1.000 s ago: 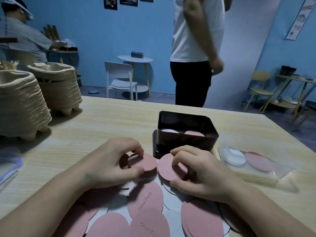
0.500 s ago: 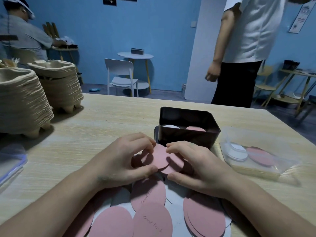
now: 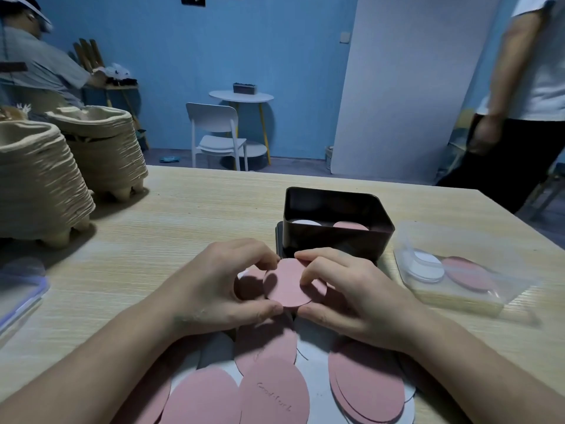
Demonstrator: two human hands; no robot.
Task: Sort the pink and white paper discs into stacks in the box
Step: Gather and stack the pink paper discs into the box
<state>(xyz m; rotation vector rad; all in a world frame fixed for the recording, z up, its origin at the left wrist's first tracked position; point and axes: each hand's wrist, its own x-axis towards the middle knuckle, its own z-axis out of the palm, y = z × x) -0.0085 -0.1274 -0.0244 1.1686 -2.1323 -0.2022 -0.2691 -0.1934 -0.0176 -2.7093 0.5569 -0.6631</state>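
Since a second ago I have drawn my two hands together, so the pink paper discs [image 3: 286, 283] that were held one in each hand now overlap as one small bundle between them, just short of the dark rectangular box [image 3: 336, 240] that sits toward the far edge of the tabletop [image 3: 183, 215]. I hold them this way to square their rims before dropping them in, I judge, since loose paper slides apart easily. My left hand [image 3: 214, 289] pinches the bundle's left rim, thumb on the near side and curled fingers over the far side; my right hand [image 3: 351, 298] mirrors it on the right rim, both wrists low over the tabletop. Inside the box a white disc stack [image 3: 305, 222] lies on the left and a pink disc stack [image 3: 350, 225] on the right, so this bundle belongs on the right. The unsorted pile of pink and white discs [image 3: 275, 390] lies spread at the near edge beneath my forearms.
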